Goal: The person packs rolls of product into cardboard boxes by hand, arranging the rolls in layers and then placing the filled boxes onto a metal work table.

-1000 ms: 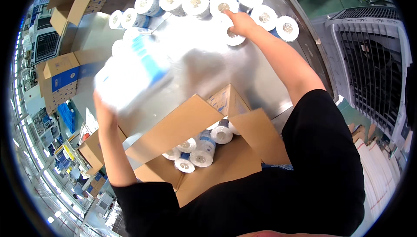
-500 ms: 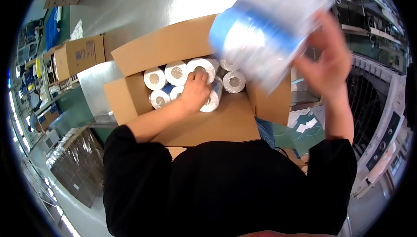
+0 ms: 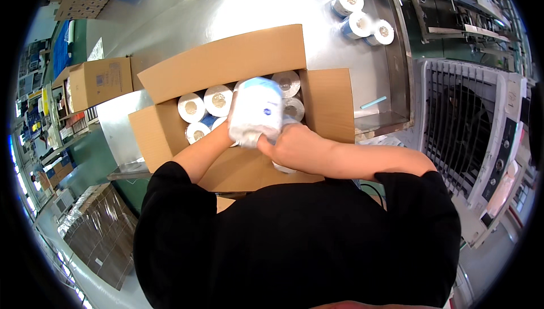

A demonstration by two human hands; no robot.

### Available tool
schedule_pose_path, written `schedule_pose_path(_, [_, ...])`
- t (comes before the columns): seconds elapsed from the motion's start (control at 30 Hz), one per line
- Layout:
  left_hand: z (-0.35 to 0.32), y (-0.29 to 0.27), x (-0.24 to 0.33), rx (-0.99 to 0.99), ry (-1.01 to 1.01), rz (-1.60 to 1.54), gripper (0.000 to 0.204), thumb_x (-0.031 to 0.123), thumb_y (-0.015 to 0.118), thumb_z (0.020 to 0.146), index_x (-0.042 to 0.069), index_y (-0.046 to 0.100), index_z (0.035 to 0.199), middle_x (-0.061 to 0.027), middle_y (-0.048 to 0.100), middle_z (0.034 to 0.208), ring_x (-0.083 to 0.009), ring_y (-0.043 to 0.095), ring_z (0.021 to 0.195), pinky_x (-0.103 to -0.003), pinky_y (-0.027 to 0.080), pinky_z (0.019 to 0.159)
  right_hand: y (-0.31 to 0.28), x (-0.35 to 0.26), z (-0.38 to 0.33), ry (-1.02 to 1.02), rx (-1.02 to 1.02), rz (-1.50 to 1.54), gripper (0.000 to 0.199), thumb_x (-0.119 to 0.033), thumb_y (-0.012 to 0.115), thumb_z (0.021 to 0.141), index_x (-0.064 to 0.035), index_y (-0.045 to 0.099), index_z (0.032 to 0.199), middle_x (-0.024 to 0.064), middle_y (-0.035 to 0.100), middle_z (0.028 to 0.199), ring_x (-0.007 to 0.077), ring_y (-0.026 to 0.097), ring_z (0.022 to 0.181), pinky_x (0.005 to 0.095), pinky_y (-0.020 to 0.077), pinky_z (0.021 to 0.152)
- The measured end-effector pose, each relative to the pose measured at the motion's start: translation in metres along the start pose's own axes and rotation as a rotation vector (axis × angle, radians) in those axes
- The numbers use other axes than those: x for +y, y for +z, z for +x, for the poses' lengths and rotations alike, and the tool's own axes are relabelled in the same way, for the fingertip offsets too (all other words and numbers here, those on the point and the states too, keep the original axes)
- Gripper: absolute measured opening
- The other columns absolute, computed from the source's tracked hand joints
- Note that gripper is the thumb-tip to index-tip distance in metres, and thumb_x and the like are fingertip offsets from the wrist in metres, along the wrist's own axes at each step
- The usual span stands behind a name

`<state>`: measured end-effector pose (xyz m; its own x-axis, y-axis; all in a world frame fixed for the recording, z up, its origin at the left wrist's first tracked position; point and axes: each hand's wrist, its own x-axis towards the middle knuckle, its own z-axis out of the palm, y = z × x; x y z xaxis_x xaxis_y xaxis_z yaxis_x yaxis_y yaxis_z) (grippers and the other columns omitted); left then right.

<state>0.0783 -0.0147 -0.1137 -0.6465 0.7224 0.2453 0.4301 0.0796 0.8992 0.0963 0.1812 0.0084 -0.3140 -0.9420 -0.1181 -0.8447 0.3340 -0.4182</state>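
My right hand (image 3: 290,146) is closed on the lower end of a wrapped paper roll (image 3: 258,113), white with a blue band and slightly blurred. The roll is tilted over the open cardboard box (image 3: 249,167). Behind it, my left hand (image 3: 228,131) reaches into the box; its fingers are hidden, so I cannot tell what they touch. Inside, several white rolls stand with their round ends up, among them one roll (image 3: 191,108) at the left and another (image 3: 287,84) at the back right.
More wrapped rolls (image 3: 348,2) stand on the metal table (image 3: 170,26) at the far right. A light blue stick (image 3: 373,103) lies right of the box. At left is another cardboard box (image 3: 107,82); a grey slatted machine (image 3: 464,128) stands at right.
My right hand has brought its wrapped roll down and left, from the upper right to over the box. My left hand, seen on the rolls before, is now mostly covered.
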Motion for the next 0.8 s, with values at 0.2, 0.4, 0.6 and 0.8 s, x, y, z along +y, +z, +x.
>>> schedule_pose_path(0.2, [-0.015, 0.013, 0.008, -0.515, -0.643, 0.942, 0.038, 0.027, 0.072, 0.061, 0.012, 0.069, 0.095, -0.01, 0.049, 0.113, -0.026, 0.039, 0.107, -0.04, 0.033, 0.084, 0.024, 0.017, 0.01, 0.438, -0.179, 0.141, 0.052, -0.007, 0.064, 0.067, 0.0152, 0.043, 0.109, 0.0139, 0.062, 0.064, 0.0269, 0.064, 0.06, 0.0342, 0.0494, 0.05])
schedule_pose_path(0.4, [-0.005, 0.001, 0.017, -0.519, -0.632, 0.755, 0.036, 0.028, 0.071, 0.069, 0.019, 0.068, 0.104, -0.0134, 0.049, 0.117, -0.0307, 0.042, 0.114, -0.043, 0.039, 0.09, 0.108, 0.059, 0.019, 0.411, -0.413, -0.227, 0.067, -0.023, 0.064, 0.075, 0.0202, 0.04, 0.12, 0.0148, 0.066, 0.078, 0.0212, 0.066, 0.069, 0.0311, 0.0497, 0.053])
schedule_pose_path(0.6, [0.108, -0.056, 0.089, -0.147, -0.525, -0.003, 0.015, 0.014, 0.061, 0.082, 0.008, 0.068, 0.094, -0.0055, 0.065, 0.093, -0.0229, 0.061, 0.078, -0.032, 0.05, 0.068, 0.084, 0.069, -0.012, 0.535, -0.581, -0.014, 0.038, -0.018, 0.055, 0.083, -0.002, 0.058, 0.118, 0.0219, 0.058, 0.116, 0.0258, 0.065, 0.088, 0.0363, 0.0519, 0.06])
schedule_pose_path(0.8, [0.232, -0.07, -0.024, 0.155, -0.412, 0.356, 0.023, 0.019, 0.062, 0.08, 0.009, 0.064, 0.101, -0.0117, 0.059, 0.103, -0.0256, 0.055, 0.097, -0.036, 0.045, 0.084, -0.004, 0.138, -0.072, 0.91, 0.796, 0.53, 0.035, -0.022, 0.06, 0.084, -0.0078, 0.053, 0.115, 0.0088, 0.065, 0.073, 0.0245, 0.063, 0.065, 0.0364, 0.0481, 0.059])
